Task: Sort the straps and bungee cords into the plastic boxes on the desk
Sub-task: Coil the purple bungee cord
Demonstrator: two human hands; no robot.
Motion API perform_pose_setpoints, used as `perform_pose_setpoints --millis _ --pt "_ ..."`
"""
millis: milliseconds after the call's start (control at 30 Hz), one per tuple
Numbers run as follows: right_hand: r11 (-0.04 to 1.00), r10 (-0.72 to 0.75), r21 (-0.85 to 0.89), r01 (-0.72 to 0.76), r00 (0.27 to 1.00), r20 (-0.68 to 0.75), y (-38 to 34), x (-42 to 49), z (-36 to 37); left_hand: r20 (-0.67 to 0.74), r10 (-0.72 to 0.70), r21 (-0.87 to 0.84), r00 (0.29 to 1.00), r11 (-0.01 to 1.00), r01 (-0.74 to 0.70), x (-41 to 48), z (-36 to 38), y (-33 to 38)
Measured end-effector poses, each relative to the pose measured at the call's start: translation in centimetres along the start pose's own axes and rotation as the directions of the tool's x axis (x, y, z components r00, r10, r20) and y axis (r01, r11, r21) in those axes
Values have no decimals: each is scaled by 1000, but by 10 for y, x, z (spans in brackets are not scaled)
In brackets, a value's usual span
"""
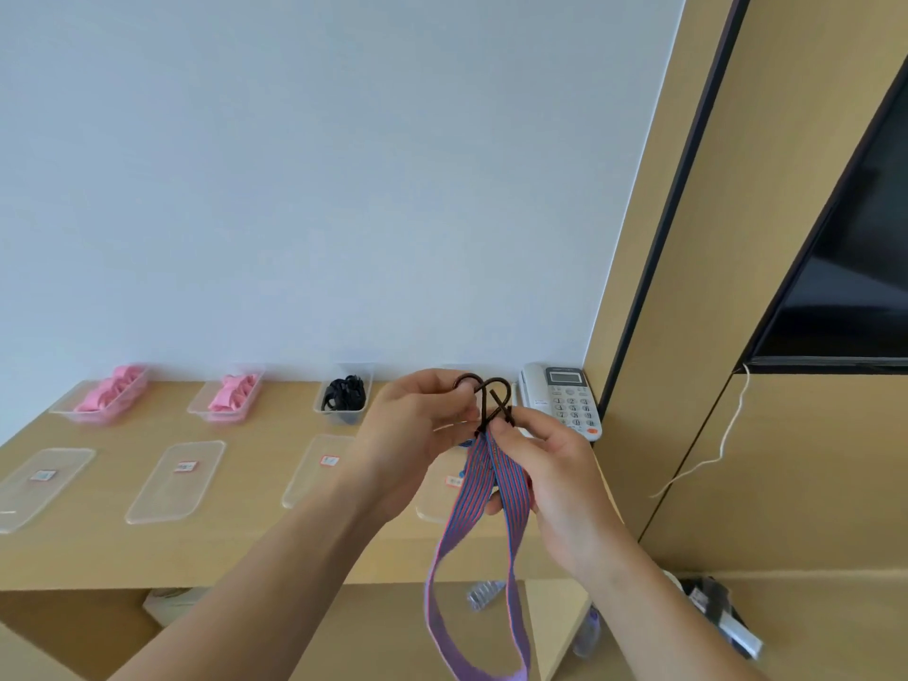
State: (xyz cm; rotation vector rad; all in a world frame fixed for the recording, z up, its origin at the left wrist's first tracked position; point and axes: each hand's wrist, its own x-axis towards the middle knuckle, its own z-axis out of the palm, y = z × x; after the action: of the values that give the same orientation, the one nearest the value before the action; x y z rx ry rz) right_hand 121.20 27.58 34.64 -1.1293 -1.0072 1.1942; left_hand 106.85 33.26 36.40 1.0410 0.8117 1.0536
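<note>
Head view. Item: flat blue-and-red striped bungee cord (513,493), folded double. Both ends carry dark metal hooks (484,400), crossed together. Its loop hangs past the near edge of the light wooden desk (236,548), right of centre.
Left hand (417,430): fingers pinching one hook.
Right hand (560,489): fingers clamped on the cord just under the hooks.
Far row: two clear plastic boxes (69,410) holding pink straps (110,393); third clear box (339,416) holding black straps (344,393).
Nearer row: flat clear lids (177,479).
Far right: white telephone (565,400).
</note>
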Motion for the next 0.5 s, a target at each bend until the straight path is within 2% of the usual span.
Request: perform_pose_setpoints --millis 100,433,500 --pt "996 40 82 -42 999 15 -3 3 -1 -58 65 87 996 994 -60 2 -3 0" --pt "992 2 122 5 998 -63 3 17 -12 -41 184 282 982 945 -165 6 -2 15" --pt "976 2 215 19 995 -97 3 20 -13 -36 208 284 977 940 -190 6 0 17"
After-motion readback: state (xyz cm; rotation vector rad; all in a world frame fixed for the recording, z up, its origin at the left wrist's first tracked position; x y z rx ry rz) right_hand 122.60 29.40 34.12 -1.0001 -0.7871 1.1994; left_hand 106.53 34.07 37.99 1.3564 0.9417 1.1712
